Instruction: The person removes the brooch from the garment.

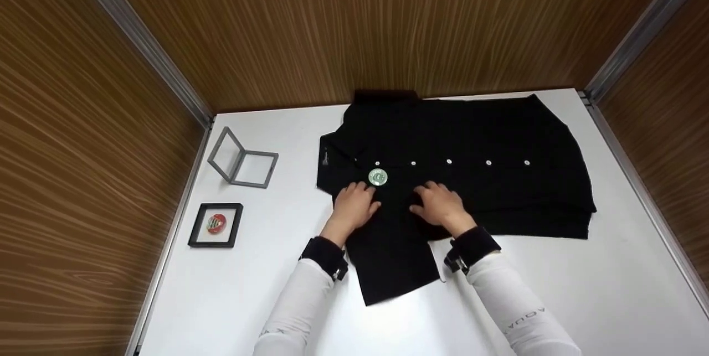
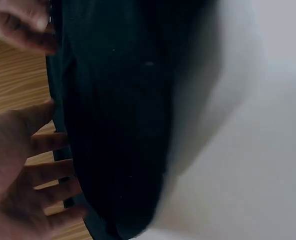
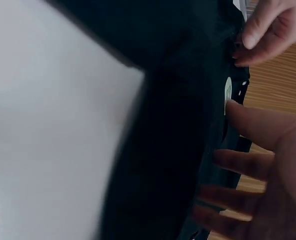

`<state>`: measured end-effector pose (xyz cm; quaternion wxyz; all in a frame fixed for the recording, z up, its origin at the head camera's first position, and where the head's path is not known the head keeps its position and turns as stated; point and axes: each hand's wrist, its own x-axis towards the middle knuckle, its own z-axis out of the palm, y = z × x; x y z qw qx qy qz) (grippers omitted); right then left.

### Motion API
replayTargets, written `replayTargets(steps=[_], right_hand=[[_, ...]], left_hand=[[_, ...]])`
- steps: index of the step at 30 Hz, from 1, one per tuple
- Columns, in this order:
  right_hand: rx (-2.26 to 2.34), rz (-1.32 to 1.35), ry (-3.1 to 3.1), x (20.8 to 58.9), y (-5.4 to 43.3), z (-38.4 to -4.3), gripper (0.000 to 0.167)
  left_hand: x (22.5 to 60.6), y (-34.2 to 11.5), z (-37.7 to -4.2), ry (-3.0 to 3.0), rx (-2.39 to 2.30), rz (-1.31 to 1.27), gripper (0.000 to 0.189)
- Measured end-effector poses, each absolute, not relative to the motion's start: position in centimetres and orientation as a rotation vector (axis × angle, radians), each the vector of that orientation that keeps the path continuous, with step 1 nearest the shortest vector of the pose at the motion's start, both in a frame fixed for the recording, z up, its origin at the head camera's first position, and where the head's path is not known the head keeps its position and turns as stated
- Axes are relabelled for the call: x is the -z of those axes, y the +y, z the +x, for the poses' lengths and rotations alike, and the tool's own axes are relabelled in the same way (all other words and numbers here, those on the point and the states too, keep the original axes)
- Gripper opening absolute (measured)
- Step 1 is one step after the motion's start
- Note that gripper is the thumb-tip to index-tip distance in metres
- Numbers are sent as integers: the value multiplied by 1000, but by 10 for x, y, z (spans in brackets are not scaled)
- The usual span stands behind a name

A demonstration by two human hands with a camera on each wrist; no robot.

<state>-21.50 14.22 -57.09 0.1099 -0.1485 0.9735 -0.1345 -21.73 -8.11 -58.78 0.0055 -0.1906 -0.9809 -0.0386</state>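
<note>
A black short-sleeved shirt (image 1: pixel 498 129) with white buttons lies spread on the white table, its collar (image 1: pixel 328 165) toward the left. On the chest, below the button line, is a round green-and-white badge (image 1: pixel 378 177). My left hand (image 1: pixel 354 205) rests on the shirt just below the badge, near the shoulder. To the right, my right hand (image 1: pixel 441 205) touches the fabric near where the sleeve (image 1: pixel 393 267) meets the body. Both wrist views show loosely extended fingers against the black cloth; in the right wrist view the thumb is close to the badge (image 3: pixel 228 92).
At the left of the white table (image 1: pixel 299 123) an open grey frame (image 1: pixel 255 185) stands unfolded. Nearer lies a black frame (image 1: pixel 239 223) with a round red badge (image 1: pixel 216 224) inside. Wood-grain panels (image 1: pixel 343 29) enclose the back and both sides.
</note>
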Motion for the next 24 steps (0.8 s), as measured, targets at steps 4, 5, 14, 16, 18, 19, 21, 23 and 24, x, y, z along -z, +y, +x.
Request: replayTargets(steps=[4,5,14,16,18,19,21,23,24], right_hand=[[611,-575,2880,574,129,-233,43],[665,-606,2868,575,125,-237,42],[794,-691,2855,588,108,-258,42],[739,-677,2853,591,106,-259,44],[712,-683,2853,593,105,-259,45],[710,-688,2854,594,104,-259,45],[726,-701,2853,596,103,-259,45],[757,-723,2852,598,101,-260,44],[768,-728,2853,598,101,-259,44]], left_hand=[[588,-75,-230,-2942,132,-602,34],[589,-74,-233,-2921,144,-601,33],[598,-72,-245,-2994,260,-607,48],[601,-73,-245,-3016,274,-596,48],[604,-74,-244,-3024,298,-579,47],[605,-75,-244,-3027,311,-573,47],[607,-75,-244,-3035,340,-564,46],[608,-76,-244,-3051,369,-551,46],[609,-76,-244,-3065,384,-545,47]])
